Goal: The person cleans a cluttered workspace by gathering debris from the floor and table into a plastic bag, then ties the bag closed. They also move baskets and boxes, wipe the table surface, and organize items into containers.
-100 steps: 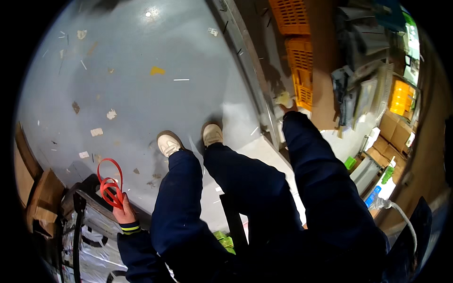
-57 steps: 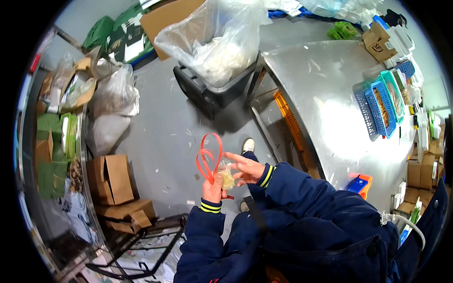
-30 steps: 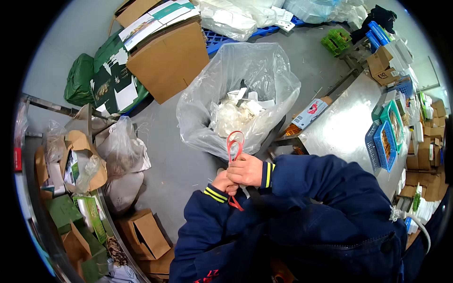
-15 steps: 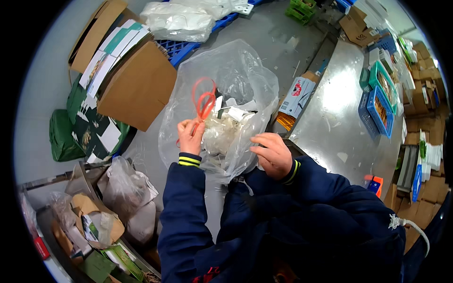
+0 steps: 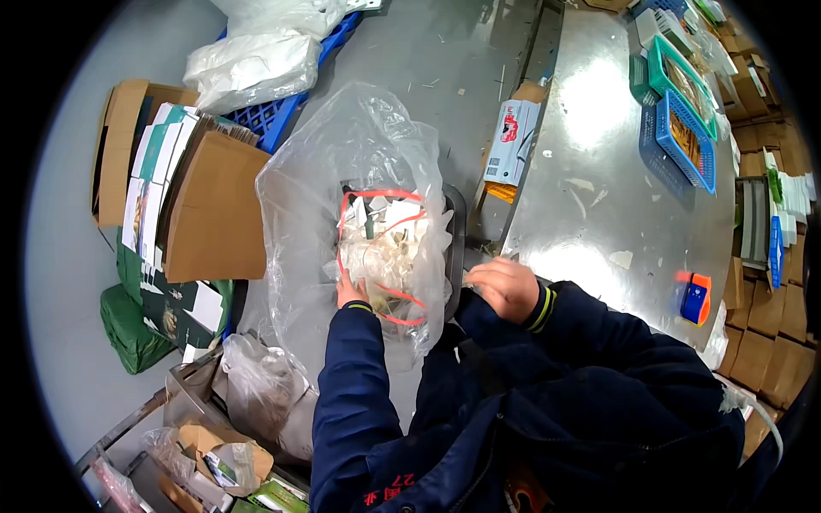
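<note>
A large clear plastic bag [image 5: 295, 197] lines a dark bin [image 5: 459, 235] in front of me, its loose edge spread over the left side. Inside lie white paper scraps and crumpled clear plastic [image 5: 389, 261]. A red strap [image 5: 382, 193] lies in a wide, uneven loop over this waste. My left hand [image 5: 351, 291] reaches into the bag beside the strap's left side, its fingers apart. At the right of the bin, near the table edge, my right hand [image 5: 506, 289] has its fingers curled together. Whatever may be between them is too small to make out.
A steel table [image 5: 590, 179] runs along the right, with blue [image 5: 691, 141] and green baskets and an orange-and-blue tape dispenser [image 5: 696, 299]. Flattened cartons [image 5: 218, 205] stand at left. A crate of mixed packaging [image 5: 227, 462] sits at lower left.
The red strap left my left hand's raised grip and spread into a loop on the waste. My left hand moved down into the bag. The whole view shifted, and my right hand's fingers curled.
</note>
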`<state>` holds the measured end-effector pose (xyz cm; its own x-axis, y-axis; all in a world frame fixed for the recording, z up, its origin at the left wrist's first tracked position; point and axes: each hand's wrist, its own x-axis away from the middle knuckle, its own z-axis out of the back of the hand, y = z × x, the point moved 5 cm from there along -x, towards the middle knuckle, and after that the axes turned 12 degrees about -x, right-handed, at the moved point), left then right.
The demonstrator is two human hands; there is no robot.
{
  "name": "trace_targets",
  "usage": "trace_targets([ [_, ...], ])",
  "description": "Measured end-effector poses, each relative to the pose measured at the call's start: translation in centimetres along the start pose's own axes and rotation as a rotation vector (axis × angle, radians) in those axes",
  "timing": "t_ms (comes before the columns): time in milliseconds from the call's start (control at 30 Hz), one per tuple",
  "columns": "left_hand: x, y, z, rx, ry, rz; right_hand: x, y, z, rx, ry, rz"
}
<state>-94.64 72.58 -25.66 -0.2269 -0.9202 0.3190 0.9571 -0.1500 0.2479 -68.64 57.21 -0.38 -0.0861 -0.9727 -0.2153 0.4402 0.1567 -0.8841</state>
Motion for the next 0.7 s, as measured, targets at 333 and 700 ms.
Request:
trace_targets([
  [333, 0.7, -4.9, -1.7, 0.631, 0.003, 0.338, -10.8, 1.7, -13.4, 0.134, -0.445, -0.096],
  [700, 9.4, -13.9, -6.1, 0.366, 0.171, 0.353, -1.1, 15.3, -33.4, 0.235, -0.796, -0.226],
])
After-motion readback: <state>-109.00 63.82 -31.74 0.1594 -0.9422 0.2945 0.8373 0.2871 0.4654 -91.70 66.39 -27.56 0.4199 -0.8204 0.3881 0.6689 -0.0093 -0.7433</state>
